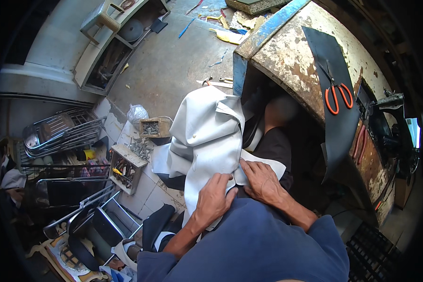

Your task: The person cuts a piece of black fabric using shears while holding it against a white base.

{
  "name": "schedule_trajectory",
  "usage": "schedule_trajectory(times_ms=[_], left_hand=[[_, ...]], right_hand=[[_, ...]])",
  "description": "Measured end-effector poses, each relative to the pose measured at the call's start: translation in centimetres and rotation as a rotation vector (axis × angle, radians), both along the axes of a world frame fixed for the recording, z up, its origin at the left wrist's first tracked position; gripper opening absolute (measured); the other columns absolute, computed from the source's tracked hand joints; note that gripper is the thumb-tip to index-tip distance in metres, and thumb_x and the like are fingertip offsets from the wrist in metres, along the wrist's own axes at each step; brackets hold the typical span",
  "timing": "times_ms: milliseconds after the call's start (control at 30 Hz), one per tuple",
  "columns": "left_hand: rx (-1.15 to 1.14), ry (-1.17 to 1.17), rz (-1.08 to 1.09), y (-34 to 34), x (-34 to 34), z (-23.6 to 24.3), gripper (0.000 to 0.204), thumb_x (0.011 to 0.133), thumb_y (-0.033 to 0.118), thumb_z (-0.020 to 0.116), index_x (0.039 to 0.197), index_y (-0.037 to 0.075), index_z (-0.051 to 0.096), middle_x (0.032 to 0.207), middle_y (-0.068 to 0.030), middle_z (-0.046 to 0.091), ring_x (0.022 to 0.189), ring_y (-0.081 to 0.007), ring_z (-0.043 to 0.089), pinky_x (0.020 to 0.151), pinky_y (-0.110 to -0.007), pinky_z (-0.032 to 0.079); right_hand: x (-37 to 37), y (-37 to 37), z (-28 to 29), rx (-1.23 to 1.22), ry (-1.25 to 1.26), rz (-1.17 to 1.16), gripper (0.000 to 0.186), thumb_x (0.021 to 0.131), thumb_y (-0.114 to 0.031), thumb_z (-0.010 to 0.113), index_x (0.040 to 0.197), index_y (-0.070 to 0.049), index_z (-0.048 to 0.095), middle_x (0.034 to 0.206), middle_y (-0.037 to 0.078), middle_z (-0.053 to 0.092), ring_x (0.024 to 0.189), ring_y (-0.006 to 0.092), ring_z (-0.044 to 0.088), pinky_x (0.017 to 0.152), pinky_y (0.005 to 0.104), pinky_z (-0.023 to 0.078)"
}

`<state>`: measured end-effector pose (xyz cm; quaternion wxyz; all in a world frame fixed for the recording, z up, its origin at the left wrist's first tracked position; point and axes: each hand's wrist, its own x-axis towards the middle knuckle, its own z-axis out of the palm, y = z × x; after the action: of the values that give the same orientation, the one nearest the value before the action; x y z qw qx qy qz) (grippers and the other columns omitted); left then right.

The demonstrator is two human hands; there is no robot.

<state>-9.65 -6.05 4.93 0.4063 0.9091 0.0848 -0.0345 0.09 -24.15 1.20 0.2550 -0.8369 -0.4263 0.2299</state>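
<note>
Dark-blue cloth of the person's shirt (254, 239) filled the lower edge, softly creased. Just beyond it, across the lap, lay a white sheet (204, 124), its long axis running away from the body and its rounded, folded end pointing toward the floor (169, 56) ahead. Smooth and leather-like, it bulged in stiff folds, with one flap spreading to the right under the right hand (263, 183). That hand's fingers were slightly spread and bent, tips touching the flap. The left hand (212, 197) was more curled, fingertips on the sheet's near part, thumb a little apart; whether either hand pinched the material, I cannot tell. To the right, orange-handled metal scissors (332, 101) rested on a matt black sheet (336, 141) over a worn, paint-flaked bench (286, 54).
</note>
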Motion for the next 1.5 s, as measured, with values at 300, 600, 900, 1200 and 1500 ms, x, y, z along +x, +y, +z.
schedule_trajectory(times_ms=[300,600,900,1200,1500], left_hand=[[-0.184,0.057,0.035,2.8,2.7,0.1,0.014,0.091,0.005,0.067,0.102,0.001,0.073,0.079,-0.0167,0.072,0.065,-0.0231,0.069,0.063,-0.033,0.052],[-0.826,0.299,-0.107,0.5,15.3,0.1,0.023,0.098,0.020,0.065,0.103,-0.002,0.072,0.085,-0.0010,0.070,0.075,-0.0048,0.060,0.069,-0.022,0.048],[-1.047,0.398,-0.014,-3.7,18.9,1.5,0.027,0.099,0.025,0.062,0.099,0.000,0.071,0.075,0.0012,0.066,0.062,-0.0040,0.056,0.055,-0.023,0.044],[-0.905,-0.038,-0.266,-5.4,20.8,2.2,0.021,0.100,0.016,0.058,0.106,-0.001,0.068,0.099,-0.0049,0.070,0.085,-0.0098,0.065,0.078,-0.025,0.052],[-0.549,-0.318,-0.301,-5.4,21.1,4.1,0.020,0.090,0.008,0.067,0.107,-0.003,0.067,0.098,-0.0103,0.069,0.087,-0.0175,0.068,0.079,-0.029,0.052]], right_hand=[[3.6,-2.7,1.8,0.164,-0.033,-0.128,0.033,0.083,-0.023,0.074,0.111,-0.008,0.068,0.085,0.013,0.071,0.076,0.0323,0.070,0.066,0.0421,0.055],[10.6,-7.4,9.4,0.137,-0.200,-0.490,0.019,0.092,-0.028,0.072,0.099,-0.011,0.076,0.091,0.009,0.068,0.086,0.0305,0.068,0.074,0.0405,0.054],[21.6,-12.7,4.9,-0.191,-0.660,-0.914,0.039,0.092,-0.032,0.071,0.115,-0.001,0.068,0.115,0.021,0.064,0.109,0.0369,0.061,0.095,0.0462,0.049],[21.9,-13.6,8.8,-0.023,-0.352,-1.138,0.036,0.082,-0.019,0.069,0.111,0.001,0.063,0.094,0.023,0.071,0.091,0.0359,0.071,0.082,0.0443,0.056],[0.8,-4.6,6.5,0.921,0.663,-1.047,0.053,0.090,-0.020,0.080,0.125,0.002,0.047,0.108,0.008,0.060,0.093,0.0080,0.059,0.083,0.0230,0.050]])
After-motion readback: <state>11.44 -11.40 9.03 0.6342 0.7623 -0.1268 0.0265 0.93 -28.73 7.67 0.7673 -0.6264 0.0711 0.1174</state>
